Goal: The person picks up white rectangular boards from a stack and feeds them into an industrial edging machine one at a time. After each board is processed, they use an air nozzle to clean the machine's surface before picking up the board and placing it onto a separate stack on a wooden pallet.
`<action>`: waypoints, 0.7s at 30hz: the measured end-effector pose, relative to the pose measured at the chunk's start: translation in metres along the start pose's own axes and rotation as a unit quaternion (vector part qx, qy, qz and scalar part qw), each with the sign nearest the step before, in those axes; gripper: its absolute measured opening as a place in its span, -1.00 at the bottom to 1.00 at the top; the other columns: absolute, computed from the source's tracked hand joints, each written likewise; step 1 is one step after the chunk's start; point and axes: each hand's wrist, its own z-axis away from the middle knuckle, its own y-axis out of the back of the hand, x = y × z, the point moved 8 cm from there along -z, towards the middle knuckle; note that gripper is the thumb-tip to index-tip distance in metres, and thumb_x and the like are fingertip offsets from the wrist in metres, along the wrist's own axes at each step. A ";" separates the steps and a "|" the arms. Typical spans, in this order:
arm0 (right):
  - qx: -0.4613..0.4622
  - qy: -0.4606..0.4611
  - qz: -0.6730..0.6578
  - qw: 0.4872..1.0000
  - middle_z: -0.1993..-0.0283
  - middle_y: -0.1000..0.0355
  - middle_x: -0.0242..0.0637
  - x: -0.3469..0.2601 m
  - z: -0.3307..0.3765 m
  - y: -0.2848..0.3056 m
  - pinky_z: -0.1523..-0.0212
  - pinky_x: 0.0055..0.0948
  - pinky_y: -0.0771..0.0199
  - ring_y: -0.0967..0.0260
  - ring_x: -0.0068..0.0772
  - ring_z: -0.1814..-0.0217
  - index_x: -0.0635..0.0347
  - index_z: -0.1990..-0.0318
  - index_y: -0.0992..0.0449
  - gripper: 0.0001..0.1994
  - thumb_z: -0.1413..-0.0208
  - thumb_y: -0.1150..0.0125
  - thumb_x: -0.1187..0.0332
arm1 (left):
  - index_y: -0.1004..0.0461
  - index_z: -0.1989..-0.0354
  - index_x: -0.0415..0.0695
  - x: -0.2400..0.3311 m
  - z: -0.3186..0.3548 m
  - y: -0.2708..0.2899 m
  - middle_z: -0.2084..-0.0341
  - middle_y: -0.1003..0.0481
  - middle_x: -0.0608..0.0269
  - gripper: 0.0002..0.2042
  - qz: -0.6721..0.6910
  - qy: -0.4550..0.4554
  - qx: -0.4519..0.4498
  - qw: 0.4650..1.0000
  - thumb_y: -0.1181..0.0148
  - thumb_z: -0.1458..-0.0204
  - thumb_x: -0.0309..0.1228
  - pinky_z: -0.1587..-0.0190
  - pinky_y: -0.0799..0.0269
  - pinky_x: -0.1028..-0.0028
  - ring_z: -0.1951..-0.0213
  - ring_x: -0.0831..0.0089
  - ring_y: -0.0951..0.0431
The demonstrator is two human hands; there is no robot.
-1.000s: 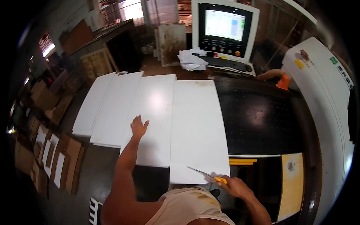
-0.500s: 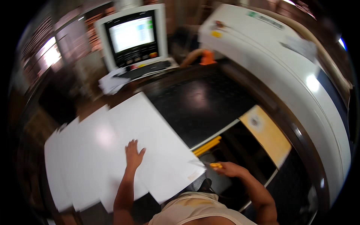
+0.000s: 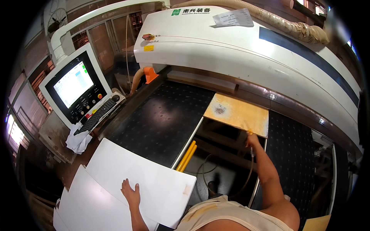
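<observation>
**Operator:** While my left hand (image 3: 131, 194) lies flat with its fingers spread on the top white panel (image 3: 142, 181), pinning nothing and only pressing down, my right hand (image 3: 252, 140) is out ahead over the opening in the machine bed.

**Observer:** What is the right one holding?

**Operator:** It looks closed round a thin tool with a hose (image 3: 246, 177) trailing down from it, though the blur at the fingers leaves me unsure what the tool is. Just beyond its knuckles sits the worn yellow board (image 3: 237, 113); below the wrist is the open gap, and two yellow bars (image 3: 186, 156) lie to its left.

**Observer:** Which step is this?

**Operator:** I judge I am tending the bed while the panel waits under my left palm, stacked on other white sheets (image 3: 83, 204). Next calls for freeing the right hand, then a two-handed slide of the panel onto the black perforated table (image 3: 162, 119).
</observation>
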 end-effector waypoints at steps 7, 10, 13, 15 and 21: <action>0.096 0.065 -0.011 0.993 0.65 -0.36 -0.08 -0.004 -0.057 0.042 0.72 -0.17 -0.45 -0.37 -0.11 0.76 0.38 -0.02 -0.35 -0.49 -0.34 0.04 -0.02 | -0.16 -0.32 -0.30 0.043 -0.004 -0.014 -0.33 -0.16 -0.17 -0.37 0.122 -0.044 0.007 0.991 -0.23 -0.10 -0.36 -0.40 0.08 0.01 -0.37 -0.07 -0.07; 0.055 0.071 -0.092 0.992 0.65 -0.36 -0.13 -0.134 -0.004 -0.081 0.70 -0.19 -0.41 -0.35 -0.14 0.75 0.37 0.07 -0.38 -0.50 -0.33 0.06 -0.03 | -0.18 -0.31 -0.32 0.036 0.016 0.020 -0.30 -0.19 -0.19 -0.38 0.114 -0.023 0.041 0.992 -0.25 -0.09 -0.39 -0.37 0.00 0.02 -0.33 -0.10 -0.12; 0.032 0.016 -0.113 0.993 0.58 -0.40 -0.10 -0.140 -0.049 -0.090 0.63 -0.15 -0.46 -0.42 -0.07 0.66 0.32 0.13 -0.37 -0.50 -0.34 0.12 -0.06 | -0.19 -0.30 -0.33 0.101 0.005 -0.003 -0.26 -0.24 -0.24 -0.38 0.139 -0.093 0.012 0.986 -0.26 -0.10 -0.37 -0.38 -0.01 0.06 -0.33 -0.10 -0.15; -0.061 0.156 0.007 0.986 0.30 -0.51 0.11 -0.194 -0.022 -0.163 0.30 -0.10 -0.52 -0.53 0.02 0.38 0.34 0.01 -0.43 -0.48 -0.32 0.09 -0.04 | -0.19 -0.30 -0.32 0.118 0.013 -0.012 -0.28 -0.22 -0.20 -0.39 0.163 -0.090 -0.012 0.982 -0.26 -0.11 -0.36 -0.39 -0.02 0.12 -0.33 -0.08 -0.15; -0.064 0.088 -0.041 0.993 0.31 -0.54 0.10 -0.261 0.040 -0.214 0.33 -0.12 -0.50 -0.55 0.02 0.34 0.37 0.12 -0.49 -0.45 -0.29 0.02 -0.08 | -0.17 -0.34 -0.27 0.185 0.036 -0.035 -0.30 -0.22 -0.16 -0.38 0.230 -0.057 -0.113 0.965 -0.23 -0.15 -0.32 -0.39 -0.05 0.22 -0.35 0.00 -0.16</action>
